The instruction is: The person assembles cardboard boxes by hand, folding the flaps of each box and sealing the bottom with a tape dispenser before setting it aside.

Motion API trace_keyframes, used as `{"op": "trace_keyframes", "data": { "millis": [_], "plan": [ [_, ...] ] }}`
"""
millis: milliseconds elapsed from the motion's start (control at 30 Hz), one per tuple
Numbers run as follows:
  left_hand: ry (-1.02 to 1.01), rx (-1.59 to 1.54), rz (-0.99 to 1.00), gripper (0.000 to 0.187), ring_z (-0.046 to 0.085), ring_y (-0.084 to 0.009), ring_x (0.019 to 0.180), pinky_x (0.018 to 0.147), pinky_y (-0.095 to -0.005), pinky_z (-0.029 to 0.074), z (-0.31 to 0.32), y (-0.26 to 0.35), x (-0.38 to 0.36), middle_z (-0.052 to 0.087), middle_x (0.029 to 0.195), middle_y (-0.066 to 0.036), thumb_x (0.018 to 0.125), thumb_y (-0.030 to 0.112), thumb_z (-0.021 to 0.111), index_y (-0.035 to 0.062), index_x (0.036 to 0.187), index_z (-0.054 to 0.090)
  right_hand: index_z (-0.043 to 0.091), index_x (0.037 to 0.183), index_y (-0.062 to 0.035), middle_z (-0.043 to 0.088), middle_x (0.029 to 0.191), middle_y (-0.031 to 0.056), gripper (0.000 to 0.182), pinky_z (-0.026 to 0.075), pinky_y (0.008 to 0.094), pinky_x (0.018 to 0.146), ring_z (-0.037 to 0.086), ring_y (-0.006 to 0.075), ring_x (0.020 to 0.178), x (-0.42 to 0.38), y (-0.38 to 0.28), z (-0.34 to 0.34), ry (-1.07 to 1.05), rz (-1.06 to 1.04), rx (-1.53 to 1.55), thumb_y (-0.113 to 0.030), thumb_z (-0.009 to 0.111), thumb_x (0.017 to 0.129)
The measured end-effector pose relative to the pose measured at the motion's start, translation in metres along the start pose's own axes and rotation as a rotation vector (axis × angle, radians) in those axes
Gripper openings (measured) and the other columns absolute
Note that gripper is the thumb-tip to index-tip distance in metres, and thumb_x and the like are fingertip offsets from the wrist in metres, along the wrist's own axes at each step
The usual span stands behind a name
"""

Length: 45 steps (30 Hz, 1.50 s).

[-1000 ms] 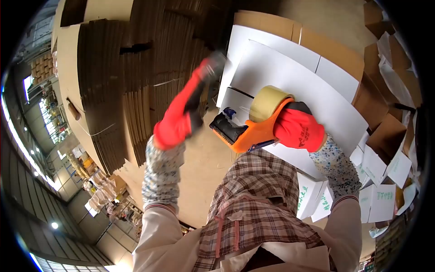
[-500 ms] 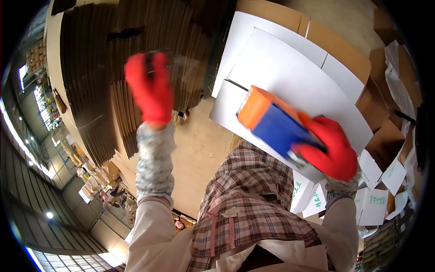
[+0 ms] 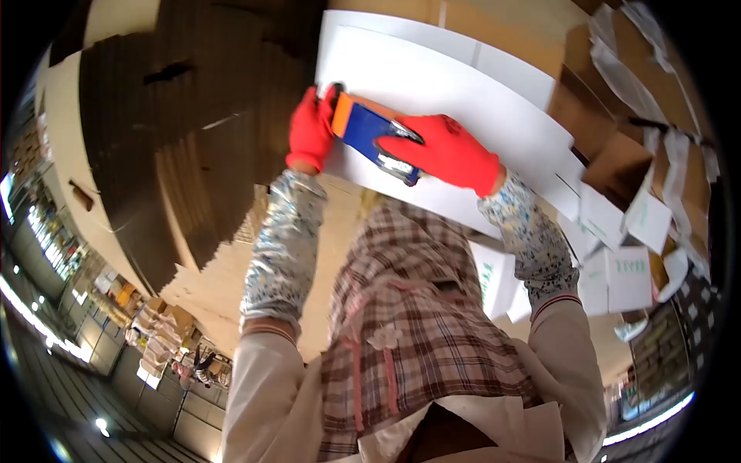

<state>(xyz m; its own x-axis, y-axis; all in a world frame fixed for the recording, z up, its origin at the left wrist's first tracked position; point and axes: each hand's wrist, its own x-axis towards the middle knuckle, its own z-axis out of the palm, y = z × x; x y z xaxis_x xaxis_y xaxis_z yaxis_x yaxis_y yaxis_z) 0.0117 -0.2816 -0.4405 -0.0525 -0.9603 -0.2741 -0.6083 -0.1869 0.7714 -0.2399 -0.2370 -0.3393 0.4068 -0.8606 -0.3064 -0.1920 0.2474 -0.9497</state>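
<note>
My right hand [image 3: 444,153], in a red glove, is wrapped round a blue and orange tool [image 3: 369,137] that looks like a tape dispenser. The tool's orange end points left, over the left edge of a large white sheet of cardboard [image 3: 463,104]. At that end my left hand [image 3: 310,133], also red-gloved, has its fingers bent together by the dispenser's tip; what they pinch, if anything, is too small to tell.
Brown cardboard stacked on edge [image 3: 127,154] stands at the left. Open brown boxes [image 3: 617,166] and white boxes with green print [image 3: 617,279] lie at the right. Brown cardboard [image 3: 509,38] shows beyond the white sheet.
My left hand has come down and right to the white sheet's edge. My right hand has carried the tool up and left towards it. The view has shifted.
</note>
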Motion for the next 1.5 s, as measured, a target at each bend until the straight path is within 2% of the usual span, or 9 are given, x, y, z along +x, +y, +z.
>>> {"op": "trace_keyframes", "data": {
  "millis": [367,467,667,800,933,1033,1167,1267,1500],
  "plan": [
    [0.061,0.200,-0.012,0.043,0.059,-0.0371,0.100,0.085,-0.0384,0.046,0.000,0.024,0.001,0.063,0.104,-0.021,0.095,0.037,0.047,0.0026,0.120,0.055,0.064,0.105,-0.0042,0.066,0.079,0.0164,0.031,0.051,0.0354,0.065,0.066,0.0221,0.071,-0.228,0.037,-0.102,0.212,1.037,-0.241,-0.029,0.054,0.091],
    [0.023,0.132,0.019,0.047,0.058,-0.0364,0.102,0.087,-0.0376,0.045,-0.005,0.014,0.001,0.062,0.109,-0.022,0.095,0.039,0.047,0.0010,0.121,0.054,0.055,0.110,-0.0014,0.063,0.080,0.0190,0.032,0.050,0.0427,0.065,0.062,0.0354,0.072,-0.199,0.266,-0.033,0.501,0.313,-0.771,-0.021,0.053,0.085],
    [-0.122,0.034,-0.028,0.055,0.052,-0.0311,0.115,0.098,-0.0328,0.039,-0.006,0.006,0.006,0.056,0.122,-0.021,0.095,0.041,0.046,-0.0049,0.126,0.049,0.053,0.114,-0.0027,0.062,0.100,0.0209,0.034,0.049,0.0421,0.073,0.059,0.0399,0.087,-0.184,0.217,-0.023,0.998,0.730,-0.583,-0.028,0.041,0.095],
    [-0.325,-0.355,-0.156,0.056,0.045,-0.0195,0.122,0.103,-0.0286,0.032,-0.004,-0.037,0.019,0.049,0.133,-0.013,0.098,0.041,0.040,-0.0033,0.133,0.043,0.056,0.114,-0.0020,0.060,0.105,0.0217,0.038,0.042,0.0441,0.088,0.055,0.0365,0.102,-0.268,0.420,-0.077,0.464,0.514,-0.872,-0.028,0.035,0.097],
    [-0.610,-0.671,-0.334,0.055,0.033,-0.0171,0.132,0.111,-0.0298,0.023,0.053,0.039,-0.065,0.038,0.143,-0.010,0.100,0.038,0.034,0.0016,0.141,0.032,0.060,0.103,0.0003,0.063,0.093,0.0109,0.036,0.049,0.0313,0.082,0.061,0.0158,0.085,-0.290,0.130,-0.107,1.532,0.236,-0.087,-0.030,0.042,0.098],
    [-1.414,-0.573,-0.018,0.060,0.025,-0.0255,0.138,0.112,-0.0348,0.019,0.128,0.071,-0.134,0.028,0.148,-0.013,0.097,0.036,0.043,0.0037,0.144,0.024,0.057,0.115,0.0015,0.064,0.103,0.0120,0.038,0.046,0.0325,0.091,0.062,0.0186,0.093,-0.237,0.047,-0.103,1.318,0.083,-0.036,-0.029,0.044,0.098],
    [-0.718,-0.041,0.147,0.082,0.035,-0.0346,0.131,0.109,-0.0404,0.027,0.143,0.026,-0.066,0.036,0.141,-0.021,0.078,0.049,0.066,0.0038,0.139,0.034,0.052,0.119,0.0056,0.062,0.105,0.0097,0.032,0.044,0.0279,0.089,0.060,0.0193,0.095,-0.199,0.155,-0.106,0.750,0.264,-0.799,-0.015,0.048,0.095],
    [0.049,0.347,0.046,0.086,0.053,-0.0367,0.113,0.095,-0.0407,0.043,0.104,-0.105,0.061,0.049,0.129,-0.024,0.074,0.051,0.069,-0.0058,0.132,0.041,0.056,0.112,0.0037,0.062,0.105,0.0186,0.037,0.046,0.0368,0.083,0.061,0.0312,0.094,-0.151,0.272,-0.092,1.261,0.496,-0.204,-0.025,0.055,0.089],
    [0.014,0.064,-0.336,0.078,0.057,-0.0297,0.105,0.089,-0.0384,0.044,0.078,-0.201,0.113,0.054,0.122,-0.020,0.075,0.053,0.069,-0.0047,0.124,0.049,0.060,0.106,0.0070,0.060,0.108,0.0275,0.053,0.046,0.0417,0.084,0.059,0.0402,0.097,-0.117,0.412,-0.054,1.515,0.998,-0.667,-0.041,0.058,0.084]
  ]
}}
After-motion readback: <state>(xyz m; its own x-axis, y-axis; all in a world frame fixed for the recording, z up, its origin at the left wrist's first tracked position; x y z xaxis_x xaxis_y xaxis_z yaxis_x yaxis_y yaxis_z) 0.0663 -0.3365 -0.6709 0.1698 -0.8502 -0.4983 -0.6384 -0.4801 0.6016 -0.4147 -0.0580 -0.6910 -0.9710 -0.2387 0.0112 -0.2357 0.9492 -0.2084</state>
